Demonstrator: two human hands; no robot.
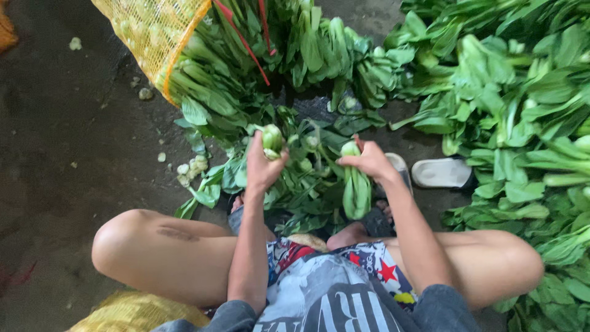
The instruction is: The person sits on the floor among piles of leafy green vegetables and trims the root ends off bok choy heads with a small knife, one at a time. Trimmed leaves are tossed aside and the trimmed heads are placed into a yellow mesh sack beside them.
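Seen from above, a person sits low with bare knees spread wide, working over a dark, damp floor (67,154) strewn with leafy greens. The left hand (263,161) is raised, its grip pressed closed around the pale green base of a small bok choy (272,139), which sticks up above the fingers. The right hand (370,161) is just beside it, its grip pinching the top of a second bok choy (356,187) that hangs downward, leaves pointing toward the person's feet. Both heads are held in the air above a loose pile of greens (307,178) lying on the floor between the knees.

At the top left, a yellow mesh sack (157,31) lies open, with more bok choy spilling from its mouth and a red string (243,43) running across the stalks. A much larger heap of leafy greens (522,110) fills the right side of the view, top to bottom. A white sandal (441,173) rests on the floor at the edge of that heap (near the person's right forearm). Small pale trimmed stem ends (187,169) lie scattered on the floor to the left of the pile. The person wears patterned shorts (332,289) in grey, red and white.
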